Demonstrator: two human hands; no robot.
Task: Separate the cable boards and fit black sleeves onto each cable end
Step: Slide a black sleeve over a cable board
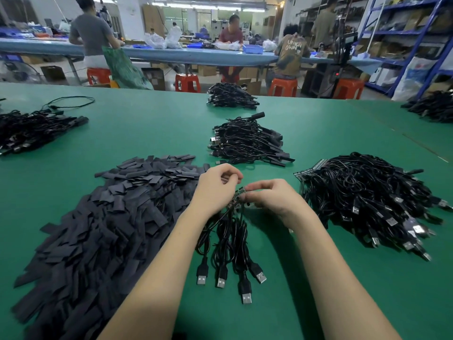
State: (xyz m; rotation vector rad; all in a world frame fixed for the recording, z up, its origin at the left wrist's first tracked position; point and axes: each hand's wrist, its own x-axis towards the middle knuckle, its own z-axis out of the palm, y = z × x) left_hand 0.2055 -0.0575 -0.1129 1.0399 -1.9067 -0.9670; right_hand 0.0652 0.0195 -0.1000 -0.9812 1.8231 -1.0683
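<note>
- Centre frame, above the green counter point(147, 133): left hand point(215, 190) and right hand point(272, 197), fingertips close together over a small strip of boards point(236, 197).
- Left hand: fingers curled, thumb and forefinger pinched near the strip's upper end; exact contact hard to make out.
- Right hand: fingers curled round the strip's right side, gripping it.
- Below the hands: four cables point(228, 231) hanging from the boards, looped on the counter, USB plugs point(246, 297) fanned toward the lower edge.
- Left and lower left: broad heap of flat black sleeves point(98, 229), touching the left forearm.
- Right of frame: large pile of cables with board strips point(367, 200) along its upper left edge.
- Upper centre: two smaller bundles point(247, 141), one behind the other.
- Far left and far right edges: more bundles.
- Top: workers at a blue bench point(183, 55), red stools point(187, 82), shelving.
</note>
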